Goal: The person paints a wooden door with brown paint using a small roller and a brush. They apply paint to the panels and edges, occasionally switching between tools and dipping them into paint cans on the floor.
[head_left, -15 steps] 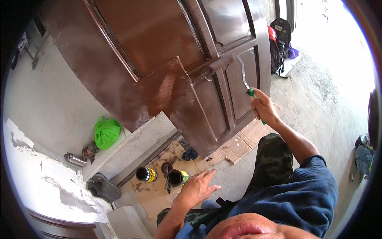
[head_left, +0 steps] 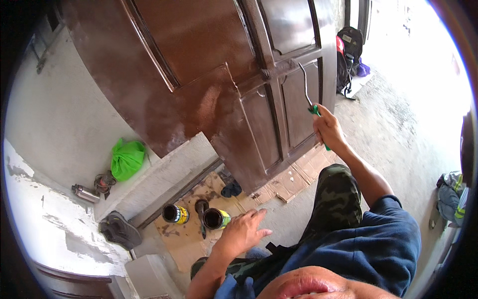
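My right hand point(head_left: 328, 128) is closed round the green handle of a small paint roller point(head_left: 305, 82). Its bent metal rod reaches up to the dark brown panelled door point(head_left: 214, 107), where the roller's brown sleeve seems to lie against the rail between the upper and lower panels. Nothing is in my left hand point(head_left: 242, 231), which hovers with fingers apart beside an open can of dark paint point(head_left: 216, 219). A second open can point(head_left: 176, 214) stands to its left on stained cardboard point(head_left: 172, 244). Between the cans lies a dark-smeared brush point(head_left: 201, 207).
A concrete step point(head_left: 164, 174) runs under the door's left part. Along the wall are a bright green bag point(head_left: 128, 159), a steel flask point(head_left: 85, 193) and a dark shoe point(head_left: 120, 230). Backpacks point(head_left: 350, 55) sit past the door's right edge. A dark rag point(head_left: 231, 189) lies by the cardboard.
The view has shifted slightly. The roller and my right hand have moved a little along the door's rail. My left hand stays raised near the cans.
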Demonstrator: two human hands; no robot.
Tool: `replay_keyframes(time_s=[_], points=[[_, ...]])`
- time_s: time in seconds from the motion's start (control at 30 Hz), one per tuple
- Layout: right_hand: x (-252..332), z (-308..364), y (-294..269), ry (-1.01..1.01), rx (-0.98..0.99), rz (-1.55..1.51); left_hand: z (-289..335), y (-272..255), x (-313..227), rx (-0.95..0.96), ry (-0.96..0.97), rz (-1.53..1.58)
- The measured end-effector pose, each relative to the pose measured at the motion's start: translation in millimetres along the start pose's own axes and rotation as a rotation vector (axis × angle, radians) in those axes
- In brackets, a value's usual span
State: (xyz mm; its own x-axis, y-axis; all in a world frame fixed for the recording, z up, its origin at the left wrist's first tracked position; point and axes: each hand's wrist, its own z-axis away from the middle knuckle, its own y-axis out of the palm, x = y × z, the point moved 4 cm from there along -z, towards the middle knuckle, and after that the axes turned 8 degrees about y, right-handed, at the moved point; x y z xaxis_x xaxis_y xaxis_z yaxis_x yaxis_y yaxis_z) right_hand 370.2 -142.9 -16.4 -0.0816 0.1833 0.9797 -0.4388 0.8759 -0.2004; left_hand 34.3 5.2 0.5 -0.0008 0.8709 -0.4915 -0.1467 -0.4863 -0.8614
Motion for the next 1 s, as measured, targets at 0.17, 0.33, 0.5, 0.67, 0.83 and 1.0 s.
replay_keyframes(time_s=[0.17, 0.33, 0.5, 0.67, 0.83, 1.0], points=[[12, -5, 26, -0.104, -0.061, 0.139, -4, 1, -4, 0.061, -0.016, 0.054], [18, 10, 33, 0.003, 0.053, 0.012, 0, 2, -9, 0.01, 0.045, -0.005], [6, 12, 33, -0.071, -0.028, 0.334, 5, 1, -16, -0.042, 0.09, -0.023], [13, -5, -2, -0.35, -0.022, 0.383, 9, -3, -17, -0.076, 0.09, -0.02], [98, -71, -51, -0.491, 0.032, 0.833, 10, -3, -16, -0.073, 0.079, -0.061], [145, -79, -28, -0.979, -0.071, 1.03, -4, 5, -7, 0.037, 0.044, 0.003]])
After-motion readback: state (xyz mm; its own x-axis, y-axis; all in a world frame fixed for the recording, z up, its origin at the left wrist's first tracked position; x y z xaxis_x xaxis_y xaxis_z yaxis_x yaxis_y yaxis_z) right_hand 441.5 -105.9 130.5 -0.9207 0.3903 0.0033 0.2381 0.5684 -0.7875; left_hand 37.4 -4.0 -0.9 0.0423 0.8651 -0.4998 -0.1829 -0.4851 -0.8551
